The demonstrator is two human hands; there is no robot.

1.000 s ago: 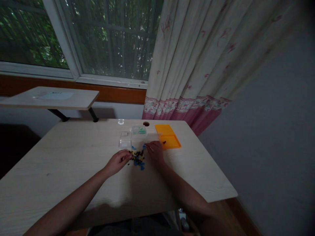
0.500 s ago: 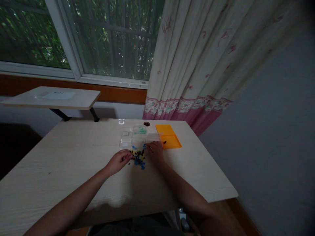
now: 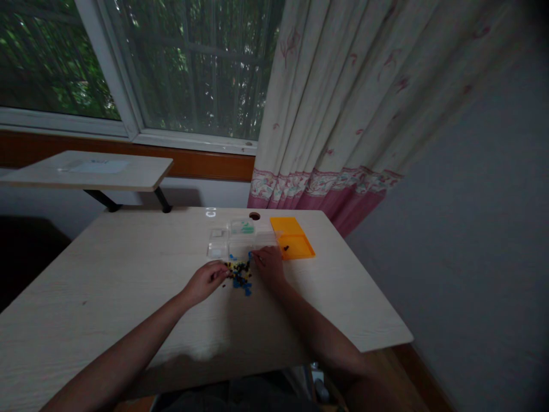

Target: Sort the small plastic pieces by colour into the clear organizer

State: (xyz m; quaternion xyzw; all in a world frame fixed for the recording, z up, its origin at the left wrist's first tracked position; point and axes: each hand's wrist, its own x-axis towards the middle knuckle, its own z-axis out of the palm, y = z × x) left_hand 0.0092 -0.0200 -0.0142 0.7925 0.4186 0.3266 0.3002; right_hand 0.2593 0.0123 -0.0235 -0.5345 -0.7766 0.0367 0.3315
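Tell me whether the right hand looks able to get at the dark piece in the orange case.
Probably yes: the right hand lies just left of the open orange case, and nothing visible covers the dark piece. It points toward a blue piece, so would likely need to turn.

No text can be read; the dark marks on the paper [image 3: 103,167] on the shelf [image 3: 148,170] are too small.

Smooth clear-plastic trays [image 3: 218,242]; orange plastic box [image 3: 302,247]; matt wood-grain tabletop [image 3: 128,269].
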